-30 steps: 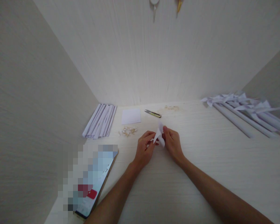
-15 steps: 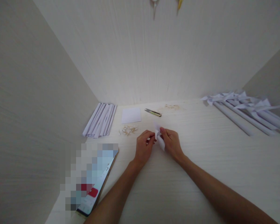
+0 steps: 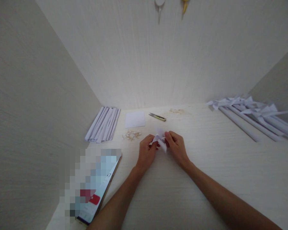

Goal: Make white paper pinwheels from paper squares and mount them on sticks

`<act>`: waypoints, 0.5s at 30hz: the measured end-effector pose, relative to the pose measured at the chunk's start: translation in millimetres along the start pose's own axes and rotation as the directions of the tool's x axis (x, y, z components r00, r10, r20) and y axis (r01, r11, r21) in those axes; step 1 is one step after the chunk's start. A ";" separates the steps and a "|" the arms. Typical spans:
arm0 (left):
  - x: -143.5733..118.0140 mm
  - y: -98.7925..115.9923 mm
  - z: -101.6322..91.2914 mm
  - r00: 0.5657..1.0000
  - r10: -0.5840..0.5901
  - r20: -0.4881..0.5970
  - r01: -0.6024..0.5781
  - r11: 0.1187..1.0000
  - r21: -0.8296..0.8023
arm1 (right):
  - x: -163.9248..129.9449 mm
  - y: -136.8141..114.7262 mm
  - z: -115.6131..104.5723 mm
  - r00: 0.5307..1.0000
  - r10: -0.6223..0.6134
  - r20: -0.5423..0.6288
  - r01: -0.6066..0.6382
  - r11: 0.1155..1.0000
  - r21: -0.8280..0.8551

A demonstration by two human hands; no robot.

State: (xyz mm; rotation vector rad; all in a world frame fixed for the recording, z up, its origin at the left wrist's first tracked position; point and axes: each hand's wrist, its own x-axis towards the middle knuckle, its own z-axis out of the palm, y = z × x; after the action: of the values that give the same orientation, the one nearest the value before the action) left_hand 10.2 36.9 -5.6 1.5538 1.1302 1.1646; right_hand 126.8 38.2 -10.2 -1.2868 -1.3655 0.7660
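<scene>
While pinched between both hands, sits just above the counter (image 3: 206,179) near its middle: small folded white paper piece (image 3: 159,139), creased into pointed flaps, exact shape hard to make out. Left hand (image 3: 146,153) closed on its left side, fingers (image 3: 150,141) narrow and curled around a flap; right hand (image 3: 176,147) closed on its right side, thumb and forefinger pressed to the centre, fingertips partly hidden behind the paper. Beyond the hands, well apart: scattered pale wood slivers (image 3: 131,134), a blank white paper square (image 3: 134,119), small yellow-handled snips (image 3: 157,117) lying flat, a second faint heap of shavings (image 3: 176,111) against the back wall. At far left, against the side panel: bundle of rolled white paper tubes (image 3: 103,124). At far right: row of finished paper pinwheels on tubes (image 3: 252,113), cut off by the frame edge. Near left, a phone (image 3: 96,195) leaning off the counter edge, screen pixelated and unreadable. At top edge, two hanging objects (image 3: 159,4), cropped, not identifiable. Both forearms run out of the bottom of the frame.
</scene>
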 end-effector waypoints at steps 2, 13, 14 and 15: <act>0.5 -0.6 -0.6 0.999 -0.041 -0.035 0.040 0.999 -0.021 | -0.3 -0.6 -0.3 1.000 -0.020 0.003 0.020 0.999 0.046; 4.0 -5.7 0.6 0.992 -0.122 -0.022 0.120 0.990 -0.078 | 1.0 2.9 -0.4 0.998 -0.063 0.001 0.063 0.998 -0.017; 4.2 -6.1 0.6 0.992 -0.125 -0.015 0.123 0.989 -0.083 | 1.2 3.5 0.0 0.998 -0.054 0.010 0.054 0.999 -0.006; 4.4 -6.4 0.6 0.992 -0.127 -0.007 0.126 0.988 -0.088 | 1.3 4.1 0.3 0.999 -0.048 0.017 0.048 0.999 0.002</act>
State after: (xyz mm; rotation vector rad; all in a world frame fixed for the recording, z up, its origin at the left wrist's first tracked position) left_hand 10.5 42.5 -11.0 1.3902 1.1533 1.1252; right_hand 127.8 40.4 -13.7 -1.2439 -1.4045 0.7468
